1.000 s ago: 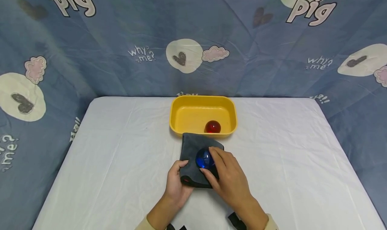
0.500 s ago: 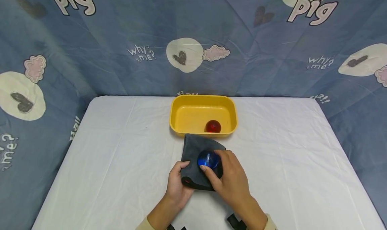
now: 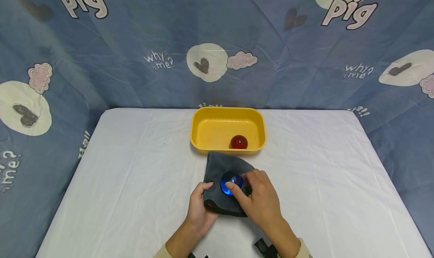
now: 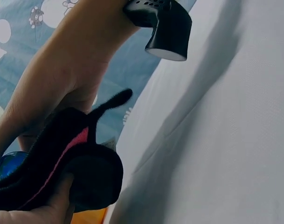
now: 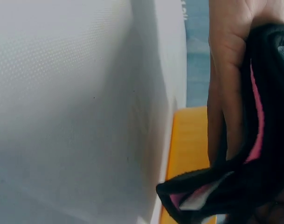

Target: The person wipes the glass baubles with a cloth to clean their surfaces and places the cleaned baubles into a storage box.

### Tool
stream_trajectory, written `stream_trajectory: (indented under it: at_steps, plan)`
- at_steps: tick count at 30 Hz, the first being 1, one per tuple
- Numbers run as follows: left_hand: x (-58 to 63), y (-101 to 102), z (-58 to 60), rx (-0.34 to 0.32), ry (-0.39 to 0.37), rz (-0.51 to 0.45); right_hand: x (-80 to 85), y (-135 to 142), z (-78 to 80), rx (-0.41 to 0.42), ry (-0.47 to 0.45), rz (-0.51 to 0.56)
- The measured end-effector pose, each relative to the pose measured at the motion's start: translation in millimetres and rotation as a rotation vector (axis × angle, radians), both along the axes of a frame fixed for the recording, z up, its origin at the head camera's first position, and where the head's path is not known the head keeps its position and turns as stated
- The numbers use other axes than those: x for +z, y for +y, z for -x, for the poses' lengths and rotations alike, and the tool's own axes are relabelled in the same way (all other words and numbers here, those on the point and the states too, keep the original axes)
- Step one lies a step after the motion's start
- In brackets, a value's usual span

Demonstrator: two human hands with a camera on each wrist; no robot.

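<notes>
In the head view, my left hand (image 3: 200,209) holds a folded dark grey cloth (image 3: 216,164), thumb on top and fingers underneath. On the cloth lies a clear blue ball (image 3: 224,184), which my right hand (image 3: 263,197) pinches between thumb and fingers; the thumb covers part of it. The left wrist view shows the cloth's black edge (image 4: 97,182), a pink strip between its layers and a bit of the blue ball (image 4: 10,163). From the right wrist, fingers (image 5: 230,98) of the left hand lie flat behind the cloth (image 5: 272,154).
Just beyond the cloth stands a yellow tray (image 3: 211,129) on the white-covered table (image 3: 142,175). A clear red ball (image 3: 239,141) sits in its near right part. A blue printed curtain (image 3: 217,92) hangs behind the table.
Cloth and hands have shifted slightly right and toward me. My right thumb has slid farther over the blue ball, and the fingers have moved to its far right side.
</notes>
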State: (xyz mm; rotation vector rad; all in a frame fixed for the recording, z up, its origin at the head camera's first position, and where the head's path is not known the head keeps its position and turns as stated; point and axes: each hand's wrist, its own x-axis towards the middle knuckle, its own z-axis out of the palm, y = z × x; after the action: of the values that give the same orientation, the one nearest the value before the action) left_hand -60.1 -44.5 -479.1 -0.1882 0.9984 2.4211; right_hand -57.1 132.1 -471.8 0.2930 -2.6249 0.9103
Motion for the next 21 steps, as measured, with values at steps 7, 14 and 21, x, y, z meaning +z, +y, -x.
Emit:
stream_trajectory:
  at_steps: [7, 14, 21]
  plan:
    - [3.3, -3.9, 5.0, 0.018, 0.029, -0.027, 3.9, 0.5, -4.4, 0.137, 0.057, -0.072]
    - [6.9, -6.5, 7.4, 0.027, 0.031, -0.033, 10.1, 0.0, -7.6, 0.226, 0.2, -0.145]
    - [5.0, -5.3, 7.3, 0.026, 0.021, -0.033, 12.7, 0.6, -6.7, 0.294, 0.212, -0.154]
